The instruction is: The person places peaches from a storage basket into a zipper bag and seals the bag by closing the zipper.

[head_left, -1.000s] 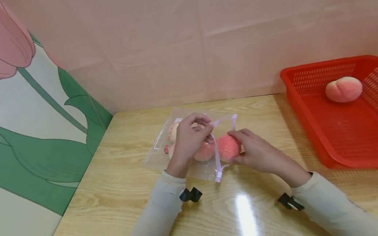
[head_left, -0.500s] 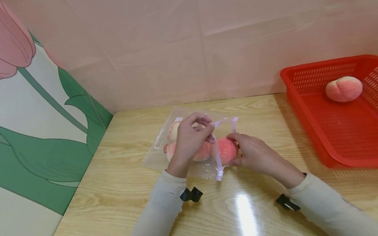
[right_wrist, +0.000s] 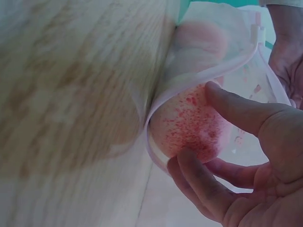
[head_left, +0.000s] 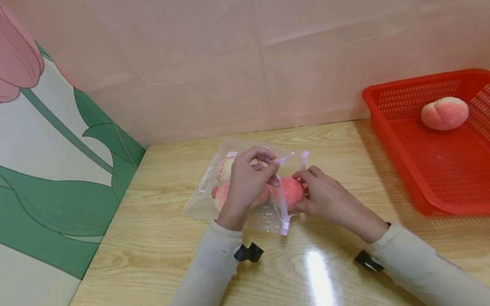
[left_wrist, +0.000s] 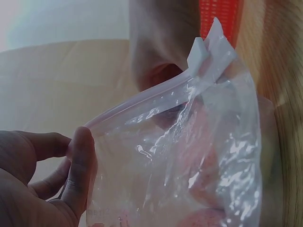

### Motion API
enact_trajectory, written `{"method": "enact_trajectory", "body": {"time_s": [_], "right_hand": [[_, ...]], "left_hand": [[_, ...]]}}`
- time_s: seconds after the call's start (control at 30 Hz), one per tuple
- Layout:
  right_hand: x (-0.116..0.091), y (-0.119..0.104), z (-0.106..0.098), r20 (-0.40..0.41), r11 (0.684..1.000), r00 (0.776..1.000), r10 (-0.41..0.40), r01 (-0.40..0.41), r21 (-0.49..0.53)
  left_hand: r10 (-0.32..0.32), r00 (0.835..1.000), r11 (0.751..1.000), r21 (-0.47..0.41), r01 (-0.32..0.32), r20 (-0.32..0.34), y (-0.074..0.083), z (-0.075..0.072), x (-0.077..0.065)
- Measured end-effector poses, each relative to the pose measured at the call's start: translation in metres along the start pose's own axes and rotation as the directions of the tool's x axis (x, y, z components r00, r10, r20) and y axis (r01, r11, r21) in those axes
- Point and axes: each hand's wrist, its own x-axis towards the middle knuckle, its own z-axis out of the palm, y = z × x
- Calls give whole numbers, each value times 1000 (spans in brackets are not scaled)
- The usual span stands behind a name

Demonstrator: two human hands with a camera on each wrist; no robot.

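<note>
1 pink peach (head_left: 292,193) was partly inside the clear bag (left_wrist: 151,156) on the counter (head_left: 135,259), gripped by my right hand (head_left: 331,197); my left hand (head_left: 246,181) pinched the lilac rim (head_left: 283,204), whose slackening could have snagged the peach.

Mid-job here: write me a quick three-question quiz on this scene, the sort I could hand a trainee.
1. Which hand pinches the rim of the clear bag?

2. Where is the pink peach-shaped piece that the right hand grips?
A) In the red basket
B) At the bag's mouth
C) Well away from the bag

3. True or false: three peach-shaped pieces show in the red basket.

Key:
1. The left hand.
2. B.
3. False: the red basket shows only one, a pink-and-white piece.
</note>
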Motion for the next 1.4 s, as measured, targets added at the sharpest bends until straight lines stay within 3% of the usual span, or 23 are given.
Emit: {"method": "enact_trajectory", "body": {"time_s": [0.33, 0.9, 1.17, 1.4], "right_hand": [[0, 1, -5, 47, 998, 999, 20, -22, 55], [7, 0, -1, 22, 991, 999, 28, -30, 127], [7, 1, 2, -2, 996, 1000, 0, 0, 93], [5, 3, 1, -40, 998, 998, 45, -43, 38]], "left_hand": [[-11, 1000, 1000, 9, 11, -6, 2, -3, -2], [-17, 1000, 1000, 3, 17, -8, 7, -4, -3], [3, 1000, 1000, -7, -3, -22, 6, -7, -2], [0, 1000, 1000, -16, -1, -20, 5, -8, -1]]}}
